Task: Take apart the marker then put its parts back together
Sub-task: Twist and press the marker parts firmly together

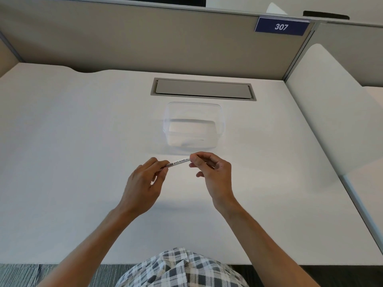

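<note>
Marker (178,162): held in the air just above the white bench (83,141), slanting up from lower left to upper right; white barrel with the print "WHITE BOARD" and a red-and-black label near its left end; both ends are hidden in the hands.
Left hand (143,183): fingers (163,163) pinched on the left end of the marker, back of the hand toward the camera.
Right hand (213,172): thumb and forefinger closed on the right end of the marker, the other fingers curled loosely.
Clear box (193,126): stands on the bench just beyond the hands, near the marker but apart from it; whether anything lies inside I cannot tell.
Grey flap (203,89): set into the bench behind the clear box.
Sign (281,27): blue, reads "307", on the partition wall at upper right.
Shirt (182,268): checked, at the bottom edge.
</note>
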A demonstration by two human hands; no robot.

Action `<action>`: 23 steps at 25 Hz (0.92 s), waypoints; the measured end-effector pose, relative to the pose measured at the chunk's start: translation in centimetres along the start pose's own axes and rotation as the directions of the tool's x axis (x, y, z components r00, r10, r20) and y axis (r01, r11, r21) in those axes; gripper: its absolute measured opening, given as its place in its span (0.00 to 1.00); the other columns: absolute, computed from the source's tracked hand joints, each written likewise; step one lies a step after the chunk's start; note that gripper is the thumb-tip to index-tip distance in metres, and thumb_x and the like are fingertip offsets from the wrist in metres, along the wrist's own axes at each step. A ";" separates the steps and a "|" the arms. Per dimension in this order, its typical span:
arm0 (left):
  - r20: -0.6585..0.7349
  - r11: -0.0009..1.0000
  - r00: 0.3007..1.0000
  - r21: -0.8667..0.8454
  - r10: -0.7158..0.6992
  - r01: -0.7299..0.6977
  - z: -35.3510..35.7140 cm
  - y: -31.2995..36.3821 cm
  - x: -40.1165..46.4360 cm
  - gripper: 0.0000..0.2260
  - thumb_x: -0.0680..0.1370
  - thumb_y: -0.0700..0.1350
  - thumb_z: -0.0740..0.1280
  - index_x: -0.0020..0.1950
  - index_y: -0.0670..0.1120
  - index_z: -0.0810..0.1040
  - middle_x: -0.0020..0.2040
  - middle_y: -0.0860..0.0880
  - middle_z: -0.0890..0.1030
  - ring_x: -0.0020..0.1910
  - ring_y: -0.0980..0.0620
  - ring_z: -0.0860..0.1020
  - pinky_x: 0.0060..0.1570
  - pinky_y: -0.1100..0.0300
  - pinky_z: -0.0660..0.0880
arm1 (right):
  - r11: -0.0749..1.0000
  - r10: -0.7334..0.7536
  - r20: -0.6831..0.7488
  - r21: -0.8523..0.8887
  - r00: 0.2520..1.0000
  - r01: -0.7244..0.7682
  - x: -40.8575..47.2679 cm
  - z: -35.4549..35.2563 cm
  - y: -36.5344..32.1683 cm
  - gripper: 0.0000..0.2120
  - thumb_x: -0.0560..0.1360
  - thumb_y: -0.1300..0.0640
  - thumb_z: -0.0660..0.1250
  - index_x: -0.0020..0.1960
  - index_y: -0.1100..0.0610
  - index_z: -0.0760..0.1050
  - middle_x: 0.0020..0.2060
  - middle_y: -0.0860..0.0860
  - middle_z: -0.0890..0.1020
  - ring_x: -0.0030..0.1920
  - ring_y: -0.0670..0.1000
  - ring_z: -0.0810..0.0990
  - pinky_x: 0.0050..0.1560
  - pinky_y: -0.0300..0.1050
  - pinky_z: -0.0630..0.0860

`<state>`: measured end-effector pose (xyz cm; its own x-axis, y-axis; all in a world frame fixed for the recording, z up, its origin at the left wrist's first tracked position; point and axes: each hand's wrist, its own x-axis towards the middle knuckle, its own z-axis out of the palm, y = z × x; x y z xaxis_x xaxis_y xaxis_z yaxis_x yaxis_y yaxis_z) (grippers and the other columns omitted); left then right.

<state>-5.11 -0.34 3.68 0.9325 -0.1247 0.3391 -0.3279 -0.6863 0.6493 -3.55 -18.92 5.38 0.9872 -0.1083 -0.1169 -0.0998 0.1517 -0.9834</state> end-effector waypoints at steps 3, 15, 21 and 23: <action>0.112 0.982 0.993 -0.182 -0.038 0.058 0.1 0.0 0.0 0.11 0.79 0.43 0.59 0.55 0.49 0.80 0.37 0.53 0.73 0.35 0.51 0.72 0.35 0.59 0.69 | 0.997 0.059 -0.040 0.043 0.997 -0.058 0.3 0.0 -0.1 0.01 0.74 0.59 0.75 0.44 0.54 0.85 0.37 0.46 0.86 0.39 0.44 0.84 0.33 0.35 0.74; 0.167 0.878 0.948 -0.361 -0.272 0.315 1.8 1.0 -0.4 0.07 0.76 0.42 0.71 0.51 0.51 0.82 0.39 0.55 0.83 0.37 0.53 0.81 0.41 0.65 0.76 | 0.979 0.152 0.003 0.138 0.988 -0.151 0.8 1.6 0.0 0.10 0.82 0.51 0.63 0.51 0.53 0.83 0.43 0.47 0.87 0.47 0.43 0.84 0.49 0.44 0.73; 0.340 0.792 0.913 -0.480 -0.227 0.376 2.0 1.4 -0.8 0.08 0.81 0.43 0.63 0.53 0.50 0.81 0.39 0.47 0.83 0.35 0.49 0.80 0.32 0.62 0.71 | 0.962 0.122 0.001 0.247 0.993 -0.118 1.3 2.2 -0.2 0.14 0.84 0.56 0.58 0.47 0.51 0.81 0.36 0.46 0.83 0.40 0.45 0.82 0.46 0.41 0.75; 0.346 0.776 0.909 -0.499 -0.231 0.387 2.3 1.6 -0.9 0.09 0.81 0.41 0.62 0.54 0.50 0.81 0.40 0.46 0.83 0.36 0.42 0.78 0.30 0.58 0.70 | 0.935 0.162 0.033 0.314 0.986 -0.164 1.3 2.3 -0.3 0.14 0.84 0.56 0.58 0.46 0.51 0.80 0.35 0.46 0.82 0.39 0.45 0.82 0.43 0.40 0.75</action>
<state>-6.10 -2.98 2.82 0.9761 -0.2029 -0.0774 0.0308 -0.2234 0.9742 -1.92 -16.85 5.86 0.9617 -0.0498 -0.2695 -0.2159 0.4683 -0.8568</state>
